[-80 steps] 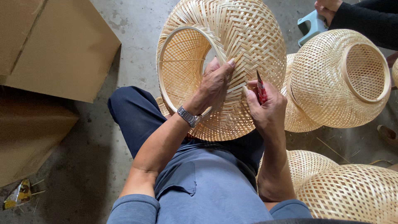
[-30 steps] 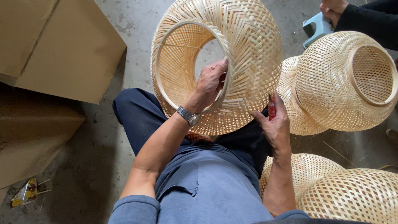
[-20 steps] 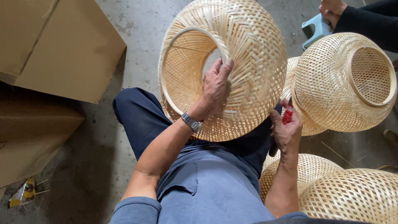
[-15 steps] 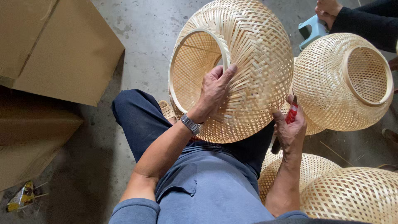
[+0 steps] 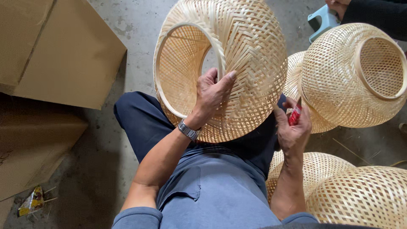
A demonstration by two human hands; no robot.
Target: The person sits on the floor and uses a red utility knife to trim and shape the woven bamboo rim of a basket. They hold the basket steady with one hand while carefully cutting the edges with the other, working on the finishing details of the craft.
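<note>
A large woven bamboo lampshade [image 5: 250, 55] rests tilted on my lap, its round opening facing left. My left hand [image 5: 212, 91], with a metal watch at the wrist, grips the shade's rim, fingers curled over the ring and thumb on the weave. My right hand [image 5: 292, 127] is just right of the shade's lower edge, closed around a small red-handled tool [image 5: 295, 113], apart from the weave.
Another woven shade [image 5: 356, 72] stands at the right, more woven shades [image 5: 360, 199] lie at the lower right. Flattened cardboard [image 5: 55, 46] covers the left. Another person's dark sleeve [image 5: 377, 17] and a pale blue stool [image 5: 322, 19] are at the top right. Grey concrete floor.
My right hand with the red tool came off the shade and dropped to its lower right edge. My left hand has turned and shifted the shade, its opening now facing further left.
</note>
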